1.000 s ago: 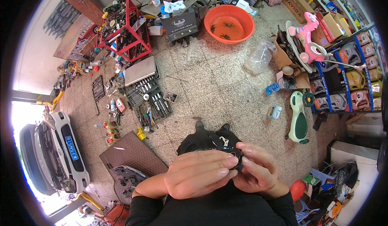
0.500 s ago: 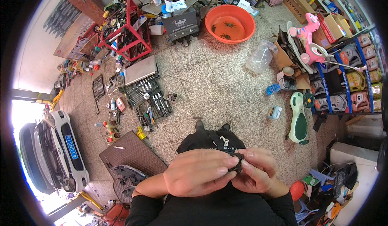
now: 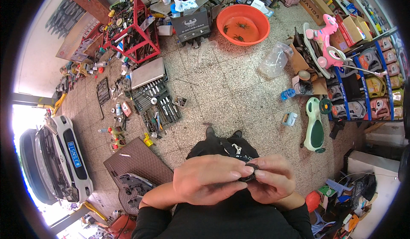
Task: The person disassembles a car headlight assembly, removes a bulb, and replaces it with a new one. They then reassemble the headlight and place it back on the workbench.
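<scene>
"One brown quilted mat is lying on the floor at the left. What's the left hand doing?"

"Its grip is narrow; the fingertips are pressing a small dark part, which is sitting between both hands."

"And the right hand?"

"It's pinching the part's other side, its grip equally narrow. Both hands are hiding most of it, so I'm not making out its shape. For control, I'd be steadying it with the left, pressing lightly with the right."

"Farther right, a white-and-green ride-on toy is standing well apart."
</scene>
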A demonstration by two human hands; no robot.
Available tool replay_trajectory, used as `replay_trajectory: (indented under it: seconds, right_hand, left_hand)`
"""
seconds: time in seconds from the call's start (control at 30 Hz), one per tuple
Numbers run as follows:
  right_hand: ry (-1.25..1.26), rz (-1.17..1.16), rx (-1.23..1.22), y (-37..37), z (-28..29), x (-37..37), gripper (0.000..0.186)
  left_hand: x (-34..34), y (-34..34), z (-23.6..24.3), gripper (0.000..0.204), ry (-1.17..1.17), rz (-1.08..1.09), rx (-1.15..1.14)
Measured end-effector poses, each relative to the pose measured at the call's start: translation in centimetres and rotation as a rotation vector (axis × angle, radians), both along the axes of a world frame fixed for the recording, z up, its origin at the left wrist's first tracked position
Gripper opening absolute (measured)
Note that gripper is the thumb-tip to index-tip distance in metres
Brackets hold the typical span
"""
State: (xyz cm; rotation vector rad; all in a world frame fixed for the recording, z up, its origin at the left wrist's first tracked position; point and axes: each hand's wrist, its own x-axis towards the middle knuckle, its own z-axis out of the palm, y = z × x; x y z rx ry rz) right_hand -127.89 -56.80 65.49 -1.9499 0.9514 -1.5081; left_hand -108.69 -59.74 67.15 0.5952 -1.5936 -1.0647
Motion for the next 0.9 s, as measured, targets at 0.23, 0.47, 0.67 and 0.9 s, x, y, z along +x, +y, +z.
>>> replay_trajectory:
  seconds: [0.23, 0.47, 0.67, 0.9]
  right_hand:
    - [-0.139, -0.033, 0.312, -0.4, 1.6, 0.1, 0.038]
    - [-0.147, 0.065, 0.370, -0.9, 1.7, -0.5, 0.034]
    - [-0.179, 0.125, 0.359, -1.1, 1.5, -0.5, 0.034]
    - [-0.128, 0.135, 0.293, -1.0, 1.5, -0.9, 0.032]
  left_hand:
    - [0.8, -1.2, -0.5, 0.040, 0.111, -0.184, 0.110]
    - [0.6, -1.4, -0.9, 0.038, 0.159, -0.185, 0.158]
    - [1.1, -1.1, -0.7, 0.023, -0.011, -0.080, 0.117]
    - [0.5, -1.0, -1.0, 0.017, 0.076, -0.121, 0.083]
